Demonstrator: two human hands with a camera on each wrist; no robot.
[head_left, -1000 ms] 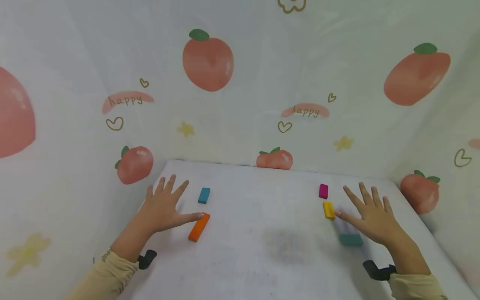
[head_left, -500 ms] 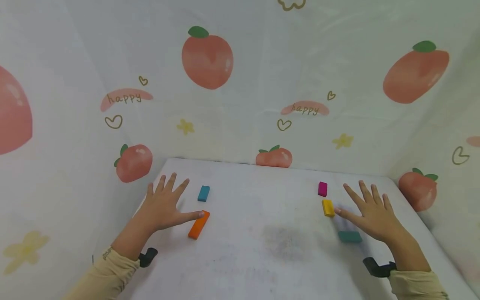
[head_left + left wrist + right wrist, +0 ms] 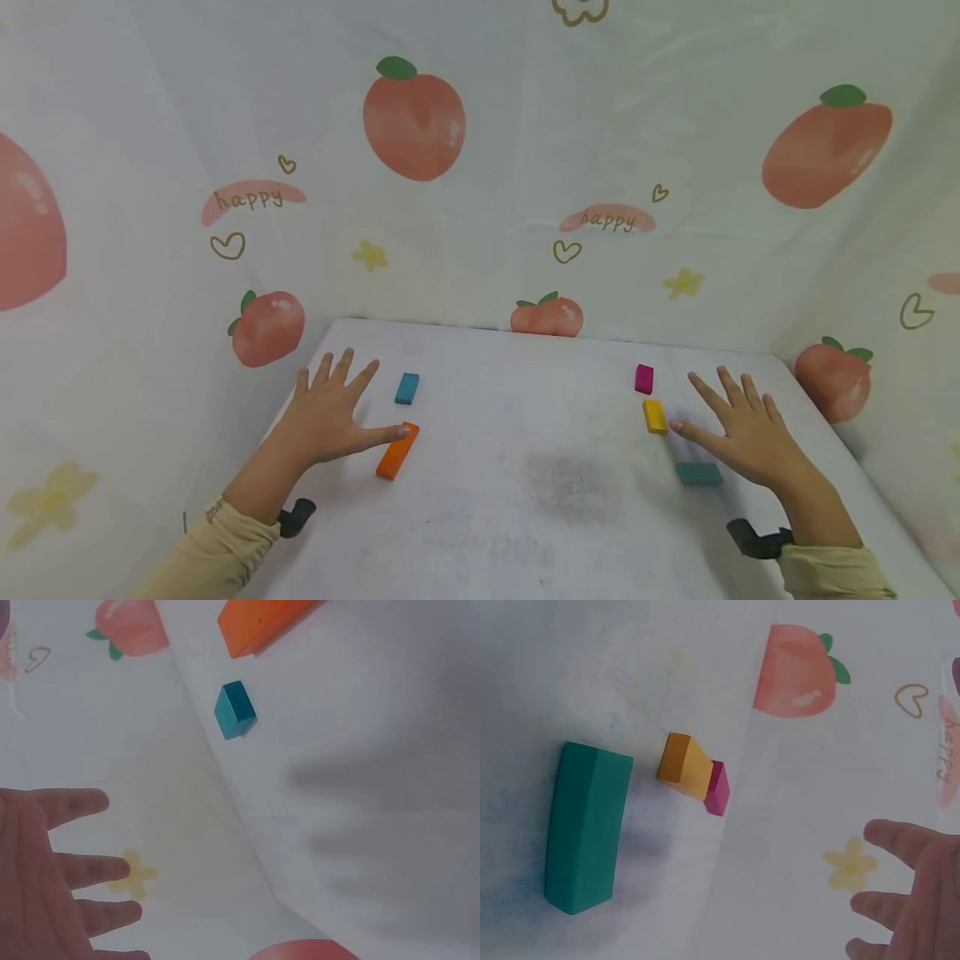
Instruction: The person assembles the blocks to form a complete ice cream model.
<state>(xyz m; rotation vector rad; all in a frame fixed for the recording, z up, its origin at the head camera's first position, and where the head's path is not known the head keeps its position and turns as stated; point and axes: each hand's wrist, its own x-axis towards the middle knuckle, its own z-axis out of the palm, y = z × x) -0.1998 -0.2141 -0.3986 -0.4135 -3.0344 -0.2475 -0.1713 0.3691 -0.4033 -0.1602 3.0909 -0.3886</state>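
My left hand [image 3: 324, 421] hovers over the left of the white table, fingers spread, holding nothing. In the head view its thumb tip overlaps the far end of an orange block [image 3: 396, 456]; the left wrist view shows that hand apart from the orange block [image 3: 259, 626]. Beyond it lies a small blue block [image 3: 407, 388], also in the left wrist view [image 3: 235, 710]. My right hand [image 3: 750, 437], likewise spread and holding nothing, hovers at the right. Its thumb points toward a yellow block [image 3: 655, 417]. A magenta block [image 3: 644, 379] lies behind that, and a green block [image 3: 698, 474] nearer.
A white cloth [image 3: 480, 192] printed with peaches, flowers and hearts hangs behind the table [image 3: 510, 400] and along both sides. A grey smudge marks the tabletop near its middle. Dark wrist mounts show below both hands.
Both hands keep the same spread pose and the blocks stay in place. Only the head view shifts slightly.
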